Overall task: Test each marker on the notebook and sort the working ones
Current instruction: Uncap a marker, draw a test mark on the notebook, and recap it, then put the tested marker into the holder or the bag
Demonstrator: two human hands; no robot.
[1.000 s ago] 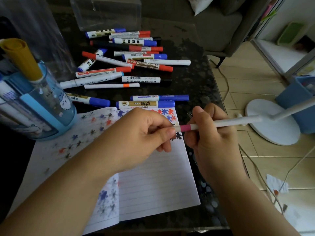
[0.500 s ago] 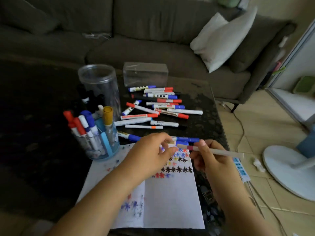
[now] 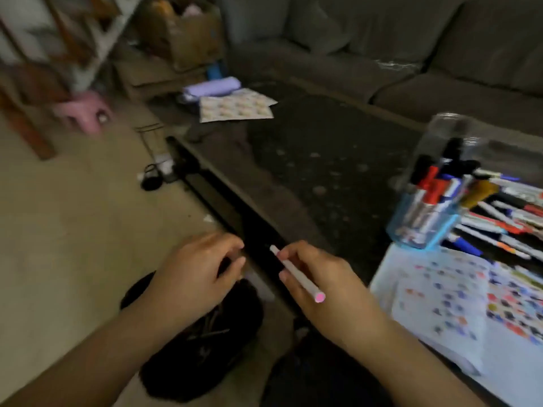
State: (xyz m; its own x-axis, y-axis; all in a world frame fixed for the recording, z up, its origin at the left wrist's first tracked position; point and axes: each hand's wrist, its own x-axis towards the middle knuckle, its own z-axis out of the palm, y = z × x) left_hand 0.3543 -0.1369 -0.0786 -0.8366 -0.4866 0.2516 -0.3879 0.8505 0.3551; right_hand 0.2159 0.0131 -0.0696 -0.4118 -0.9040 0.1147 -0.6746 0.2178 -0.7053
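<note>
My right hand (image 3: 320, 277) grips a thin white marker (image 3: 296, 273) with a pink end that points toward me. It is held over the near left edge of the dark table (image 3: 308, 160). My left hand (image 3: 197, 268) hovers just left of it over the floor, fingers curled; the blur hides whether it holds anything. The open notebook (image 3: 440, 289), covered in coloured test marks, lies at the right. Behind it a blue holder (image 3: 423, 218) is full of markers. Loose markers (image 3: 505, 218) lie at the far right.
A dark bag (image 3: 202, 333) sits on the floor under my hands. A clear jar (image 3: 443, 136) stands behind the holder. Patterned paper (image 3: 235, 108) lies at the table's far end. A grey sofa (image 3: 382, 54), a cardboard box (image 3: 188, 33) and a pink stool (image 3: 85, 110) ring the area.
My view has swung left, off the notebook. Both hands moved left off the page to the table's edge above the floor bag, and the marker's pink end now faces me.
</note>
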